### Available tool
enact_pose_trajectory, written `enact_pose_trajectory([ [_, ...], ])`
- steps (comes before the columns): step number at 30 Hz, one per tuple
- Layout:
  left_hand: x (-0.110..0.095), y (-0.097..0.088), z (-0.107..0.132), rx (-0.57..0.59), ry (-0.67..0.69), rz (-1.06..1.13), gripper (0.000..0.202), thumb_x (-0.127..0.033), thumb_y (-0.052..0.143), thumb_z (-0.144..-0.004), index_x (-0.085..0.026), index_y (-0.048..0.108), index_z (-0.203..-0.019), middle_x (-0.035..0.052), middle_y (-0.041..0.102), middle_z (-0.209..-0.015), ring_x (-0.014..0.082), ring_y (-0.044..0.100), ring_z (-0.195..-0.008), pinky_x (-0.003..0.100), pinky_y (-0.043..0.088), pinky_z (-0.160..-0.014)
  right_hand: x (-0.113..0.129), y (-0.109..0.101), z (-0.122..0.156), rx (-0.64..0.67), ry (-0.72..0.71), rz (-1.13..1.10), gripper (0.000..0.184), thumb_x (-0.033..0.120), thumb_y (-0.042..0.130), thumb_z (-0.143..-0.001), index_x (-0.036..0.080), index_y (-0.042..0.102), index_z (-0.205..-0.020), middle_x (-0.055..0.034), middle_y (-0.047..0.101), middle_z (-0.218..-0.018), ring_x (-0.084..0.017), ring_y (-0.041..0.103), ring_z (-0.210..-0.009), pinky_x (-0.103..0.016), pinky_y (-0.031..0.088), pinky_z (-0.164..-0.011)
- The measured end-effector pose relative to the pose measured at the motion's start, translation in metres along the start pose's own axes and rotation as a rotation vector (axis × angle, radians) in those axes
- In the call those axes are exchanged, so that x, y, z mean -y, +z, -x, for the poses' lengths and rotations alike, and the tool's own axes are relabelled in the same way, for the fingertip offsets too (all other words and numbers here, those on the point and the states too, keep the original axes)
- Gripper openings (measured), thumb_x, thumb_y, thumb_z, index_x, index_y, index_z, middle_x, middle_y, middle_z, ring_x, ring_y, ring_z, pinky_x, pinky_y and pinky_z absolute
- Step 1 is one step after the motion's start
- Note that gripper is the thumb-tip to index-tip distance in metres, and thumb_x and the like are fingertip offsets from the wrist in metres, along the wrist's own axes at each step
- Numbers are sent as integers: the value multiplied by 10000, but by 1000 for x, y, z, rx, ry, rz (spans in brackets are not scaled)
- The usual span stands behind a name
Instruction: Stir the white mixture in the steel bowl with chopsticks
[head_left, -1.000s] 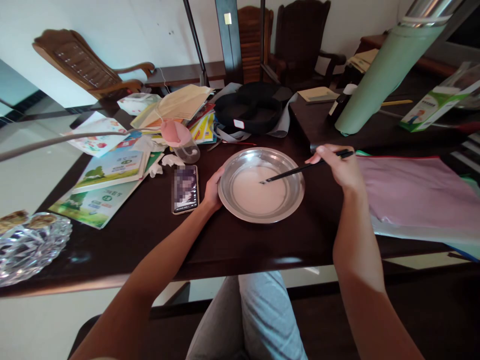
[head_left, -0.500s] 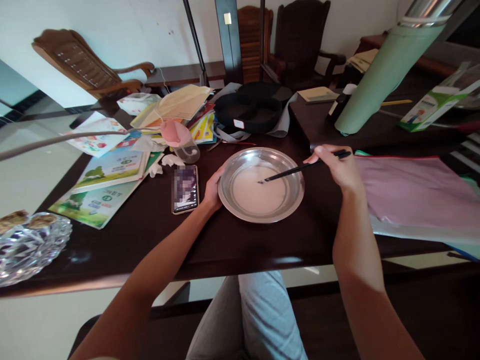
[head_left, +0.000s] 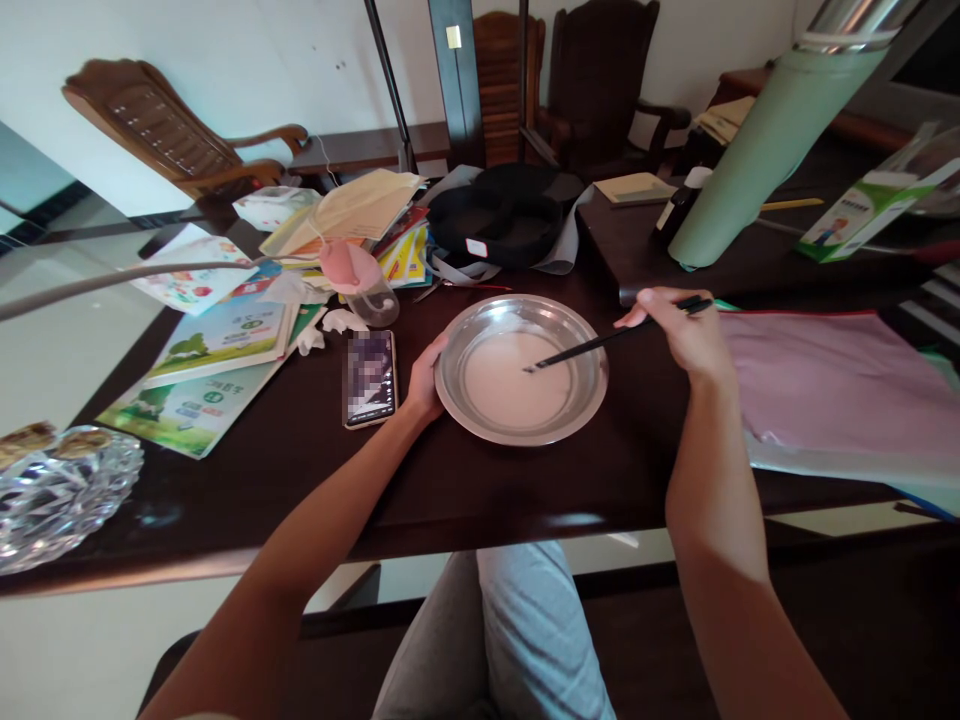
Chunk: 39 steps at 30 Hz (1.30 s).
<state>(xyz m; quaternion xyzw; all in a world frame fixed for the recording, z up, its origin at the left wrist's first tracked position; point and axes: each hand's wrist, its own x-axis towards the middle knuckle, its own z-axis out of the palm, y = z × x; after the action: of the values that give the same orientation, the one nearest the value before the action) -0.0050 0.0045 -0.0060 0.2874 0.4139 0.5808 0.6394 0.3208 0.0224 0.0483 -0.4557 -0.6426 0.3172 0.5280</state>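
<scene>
A round metal bowl (head_left: 517,432) stands on the dark table, holding a pale, milky liquid (head_left: 510,385). At its left rim, my left hand (head_left: 427,378) is closed on the edge, with the fingertips partly hidden behind the bowl. My right hand (head_left: 681,330) grips dark chopsticks (head_left: 585,347) to the right of the bowl. They slant down over the right rim, and their tips are in or at the surface of the liquid near its middle. Whether there is one stick or two pressed together is hard to see.
Left of the bowl lie a phone (head_left: 370,380), crumpled tissues (head_left: 343,322) and booklets (head_left: 202,370). A glass dish (head_left: 75,500) sits at the far left. Behind is a black bag (head_left: 495,215). A tall green flask (head_left: 765,160) and a pink folder (head_left: 847,385) are on the right.
My right hand has shifted slightly to the right, drawing the chopstick tips a little right and down through the liquid. The left hand and bowl stay nearly where they were.
</scene>
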Motion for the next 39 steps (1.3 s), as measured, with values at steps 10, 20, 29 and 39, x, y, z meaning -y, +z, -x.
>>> enact_pose_trajectory([
  [10,-1,2,0,-41,-2,-14,295,-369,764,-755,-192,765,-990,50,808,-969,321,728,-1079,413,581,-938,9,24,2,242,2,-30,444,686,731,-831,274,791,-678,-32,804,-751,-243,781,-815,-383,589,-852],
  [20,2,-3,-2,-19,2,1,298,-362,744,-749,-174,750,-980,63,802,-965,320,728,-1089,419,577,-959,3,6,3,136,25,-54,454,657,742,-839,272,752,-597,-26,770,-656,-232,758,-690,-393,594,-794],
  [29,1,-1,-1,-14,5,-3,360,-376,754,-739,-178,752,-1040,56,801,-943,322,736,-1051,421,578,-939,4,16,0,45,-3,20,428,661,739,-839,278,779,-651,-28,792,-716,-243,769,-780,-413,584,-865],
  [39,2,-3,-2,-12,11,-26,350,-388,742,-743,-189,747,-1031,57,799,-957,322,725,-1090,427,568,-966,8,24,3,258,10,-60,449,673,734,-834,263,780,-656,-27,790,-722,-224,770,-776,-366,583,-830],
])
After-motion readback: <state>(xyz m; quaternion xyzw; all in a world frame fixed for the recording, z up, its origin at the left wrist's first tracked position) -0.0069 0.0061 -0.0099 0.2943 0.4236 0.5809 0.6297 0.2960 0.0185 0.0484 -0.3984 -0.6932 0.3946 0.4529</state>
